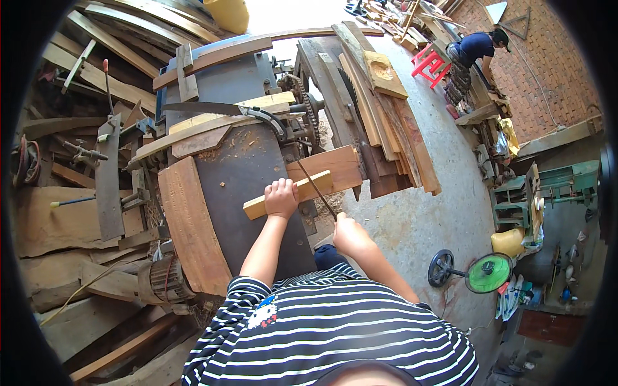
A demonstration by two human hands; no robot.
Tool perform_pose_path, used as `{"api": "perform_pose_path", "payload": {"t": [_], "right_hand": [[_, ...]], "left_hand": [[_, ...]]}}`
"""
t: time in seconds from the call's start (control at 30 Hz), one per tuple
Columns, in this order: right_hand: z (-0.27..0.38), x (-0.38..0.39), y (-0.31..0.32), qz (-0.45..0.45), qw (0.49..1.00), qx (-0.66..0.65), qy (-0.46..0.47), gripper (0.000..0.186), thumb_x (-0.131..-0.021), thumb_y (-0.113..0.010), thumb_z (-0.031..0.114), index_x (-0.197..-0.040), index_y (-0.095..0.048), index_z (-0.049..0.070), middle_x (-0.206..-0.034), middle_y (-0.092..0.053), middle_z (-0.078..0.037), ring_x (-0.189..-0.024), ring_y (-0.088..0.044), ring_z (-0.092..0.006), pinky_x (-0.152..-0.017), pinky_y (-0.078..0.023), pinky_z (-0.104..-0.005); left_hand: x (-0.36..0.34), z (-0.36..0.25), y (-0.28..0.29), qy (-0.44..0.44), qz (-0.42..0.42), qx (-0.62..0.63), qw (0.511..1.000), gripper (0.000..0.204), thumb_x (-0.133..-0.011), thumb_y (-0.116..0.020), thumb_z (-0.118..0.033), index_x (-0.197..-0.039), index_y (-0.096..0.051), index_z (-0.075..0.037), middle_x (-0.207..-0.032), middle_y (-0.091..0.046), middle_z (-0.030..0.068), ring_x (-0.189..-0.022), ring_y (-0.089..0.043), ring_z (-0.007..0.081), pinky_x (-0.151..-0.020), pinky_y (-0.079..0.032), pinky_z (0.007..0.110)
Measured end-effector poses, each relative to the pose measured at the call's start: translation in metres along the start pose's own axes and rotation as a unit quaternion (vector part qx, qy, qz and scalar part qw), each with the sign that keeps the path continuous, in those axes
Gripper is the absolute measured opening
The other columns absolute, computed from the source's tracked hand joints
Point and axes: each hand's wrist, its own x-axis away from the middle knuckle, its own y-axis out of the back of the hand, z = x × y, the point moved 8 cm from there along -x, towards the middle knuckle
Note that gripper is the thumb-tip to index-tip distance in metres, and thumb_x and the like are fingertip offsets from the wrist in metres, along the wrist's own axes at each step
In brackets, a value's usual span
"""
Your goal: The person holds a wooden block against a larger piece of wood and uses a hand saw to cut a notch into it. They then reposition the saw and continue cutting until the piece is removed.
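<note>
Sawing looks to be the step in hand: at frame centre your left hand clamps the short pale wooden block on the dark machine table; your right hand fists the thin dark blade. Next, steady strokes.

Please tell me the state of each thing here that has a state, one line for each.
Left hand: closed on the short pale wooden bar.
Right hand: closed on the thin dark rod.
Short pale wooden bar: lying flat on the dark metal machine table.
Green floor fan: tipped over on the concrete.
</note>
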Motion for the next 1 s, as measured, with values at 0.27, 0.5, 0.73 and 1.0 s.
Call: {"api": "perform_pose_path", "payload": {"t": [0.27,0.5,0.73,1.0], "right_hand": [[0.003,-0.022,-0.007,0.025,1.0,0.009,-0.009,0.03,-0.081,-0.048,0.005,-0.107,-0.046,-0.009,-0.1,-0.061,-0.032,-0.099,-0.061,-0.0411,-0.086,-0.048,-0.0464],[0.011,-0.056,-0.021,-0.007,1.0,0.0,-0.007,0.032,-0.082,-0.049,0.007,-0.11,-0.044,-0.007,-0.101,-0.062,-0.03,-0.1,-0.061,-0.0394,-0.085,-0.049,-0.0458],[-0.017,0.002,-0.024,0.004,1.0,-0.016,-0.001,0.024,-0.085,-0.044,0.01,-0.102,-0.045,-0.007,-0.091,-0.061,-0.034,-0.089,-0.061,-0.0466,-0.079,-0.049,-0.0517],[-0.008,-0.011,-0.024,-0.006,1.0,-0.009,-0.002,0.026,-0.083,-0.044,0.007,-0.105,-0.044,-0.006,-0.093,-0.063,-0.031,-0.091,-0.063,-0.0422,-0.079,-0.05,-0.0486]], "left_hand": [[-0.004,0.006,-0.008,0.011,0.006,0.03,0.999,0.025,-0.091,-0.047,-0.029,-0.074,-0.057,-0.013,-0.073,-0.056,0.0028,-0.074,-0.055,0.0204,-0.07,-0.041,0.035],[-0.011,0.005,-0.012,0.007,0.039,0.022,0.999,0.026,-0.091,-0.046,-0.027,-0.076,-0.06,-0.012,-0.074,-0.059,0.0036,-0.075,-0.057,0.0217,-0.069,-0.042,0.037],[-0.012,0.012,-0.024,0.035,0.093,0.005,0.995,0.031,-0.093,-0.043,-0.027,-0.076,-0.063,-0.011,-0.075,-0.064,0.0053,-0.073,-0.061,0.0233,-0.066,-0.044,0.038],[-0.011,0.013,-0.024,0.024,0.09,-0.002,0.996,0.029,-0.092,-0.045,-0.027,-0.076,-0.063,-0.011,-0.074,-0.063,0.0055,-0.072,-0.06,0.0229,-0.067,-0.043,0.038]]}}
